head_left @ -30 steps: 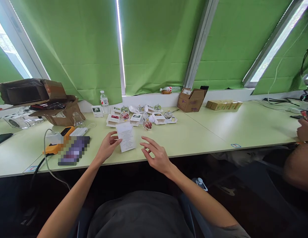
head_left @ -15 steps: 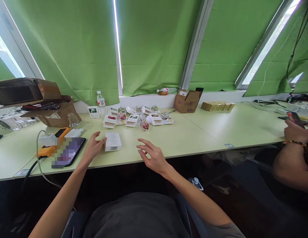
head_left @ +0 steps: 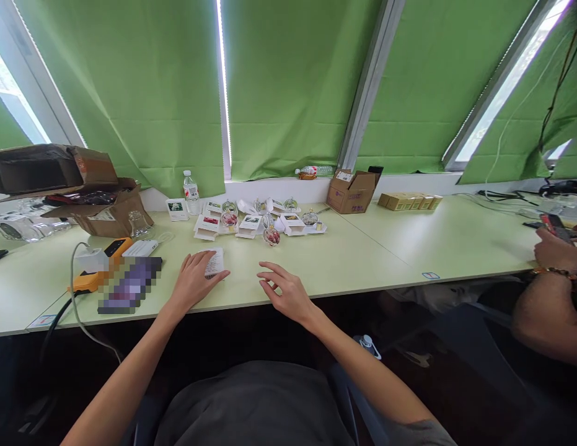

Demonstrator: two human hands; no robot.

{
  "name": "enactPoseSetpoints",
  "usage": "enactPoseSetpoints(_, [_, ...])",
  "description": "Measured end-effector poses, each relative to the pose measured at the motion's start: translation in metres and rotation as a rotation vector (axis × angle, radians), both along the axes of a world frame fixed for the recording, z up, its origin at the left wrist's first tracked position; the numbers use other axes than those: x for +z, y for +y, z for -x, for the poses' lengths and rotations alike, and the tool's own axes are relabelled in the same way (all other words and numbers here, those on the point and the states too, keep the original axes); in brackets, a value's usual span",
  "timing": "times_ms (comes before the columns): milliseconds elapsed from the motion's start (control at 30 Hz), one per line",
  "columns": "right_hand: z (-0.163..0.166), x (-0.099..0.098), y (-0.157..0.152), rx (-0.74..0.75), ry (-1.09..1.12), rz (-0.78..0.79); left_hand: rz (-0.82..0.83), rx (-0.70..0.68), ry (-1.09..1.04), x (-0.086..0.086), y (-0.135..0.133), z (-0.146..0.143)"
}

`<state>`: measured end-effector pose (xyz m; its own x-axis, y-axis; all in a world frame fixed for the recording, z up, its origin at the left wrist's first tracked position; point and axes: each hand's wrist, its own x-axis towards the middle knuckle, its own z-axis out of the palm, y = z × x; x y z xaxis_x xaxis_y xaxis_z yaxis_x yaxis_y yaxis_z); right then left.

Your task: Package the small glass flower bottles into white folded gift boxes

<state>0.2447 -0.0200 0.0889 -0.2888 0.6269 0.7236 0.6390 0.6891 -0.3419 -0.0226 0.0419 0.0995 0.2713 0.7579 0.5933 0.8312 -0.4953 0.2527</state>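
Note:
My left hand [head_left: 193,279] lies over the left part of a small white box [head_left: 215,262] with printed text. Its fingers stretch across the box and its thumb points right along the near side; I cannot tell how firmly it touches. To the right, my right hand [head_left: 284,290] hovers by the table's front edge, fingers apart and slightly curled, holding nothing. Beyond the hands stand clear round glass ornaments, the nearest one a ball with red contents [head_left: 271,236]. Opened white cartons with picture labels [head_left: 250,225] lie around them.
At left are a purple pixelated phone [head_left: 130,286], an orange device with cables [head_left: 86,283] and torn brown cardboard boxes [head_left: 105,214]. A water bottle [head_left: 191,193], a brown carton [head_left: 351,191] and yellow boxes [head_left: 406,201] line the back. Another person's hand [head_left: 553,253] holds a phone at right.
My left hand has moved right, from beside the white box to over it, hiding its left part. My right hand has barely moved.

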Motion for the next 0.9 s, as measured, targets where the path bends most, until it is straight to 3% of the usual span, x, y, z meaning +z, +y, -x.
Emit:
enactPoseSetpoints(133, [-0.002, -0.004, 0.003, 0.0, 0.016, 0.045, 0.062, 0.062, 0.055, -0.01, 0.007, 0.008])
enactPoseSetpoints(267, [-0.004, -0.007, 0.007, 0.011, 0.017, 0.065, 0.063, 0.078, 0.023, -0.009, 0.011, 0.015])
enactPoseSetpoints(433, [-0.01, -0.01, 0.019, -0.015, 0.047, 0.108, -0.069, -0.081, -0.103, -0.003, 0.001, -0.003])
enactPoseSetpoints(533, [-0.021, -0.009, 0.031, -0.036, 0.111, 0.163, -0.074, -0.196, -0.074, -0.007, -0.008, -0.017])
enactPoseSetpoints(700, [-0.047, -0.004, 0.057, -0.159, 0.2, 0.26, 0.118, -0.265, 0.077, -0.017, -0.008, -0.021])
enactPoseSetpoints(900, [-0.058, 0.009, 0.108, -0.295, 0.115, 0.398, 0.22, -0.276, 0.017, -0.021, 0.0, -0.015])
